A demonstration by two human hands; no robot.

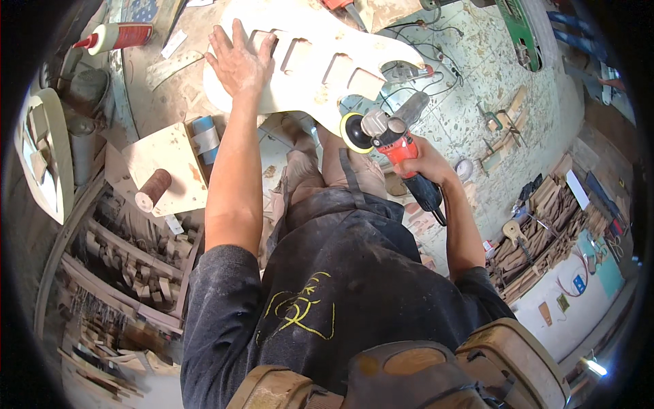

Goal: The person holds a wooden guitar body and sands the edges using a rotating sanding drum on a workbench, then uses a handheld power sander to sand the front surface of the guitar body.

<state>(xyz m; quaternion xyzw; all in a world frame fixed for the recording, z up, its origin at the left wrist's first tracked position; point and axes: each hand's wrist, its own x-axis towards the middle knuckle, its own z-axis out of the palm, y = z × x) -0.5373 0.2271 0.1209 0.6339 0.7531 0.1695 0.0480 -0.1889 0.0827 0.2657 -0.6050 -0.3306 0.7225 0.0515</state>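
Note:
A pale wooden electric guitar body (303, 82) with several routed cavities lies at the top middle. My left hand (238, 61) rests flat on its left part, fingers spread and palm down. My right hand (426, 163) is wrapped round the body of a red and black angle sander (398, 146). The sander's round, yellow-rimmed pad (355, 132) is by the near edge of the guitar body; I cannot tell whether they touch. A dark dust bag or spout sticks out behind the sander's head.
At the upper left lies a glue bottle (122, 37) with a red tip. A brown sanding cylinder (153, 191) stands on a board to the left, near another pale curved body (51, 146). Cables tangle beyond the workpiece. Clamps (501, 123) and a wood pile (545, 232) are at right.

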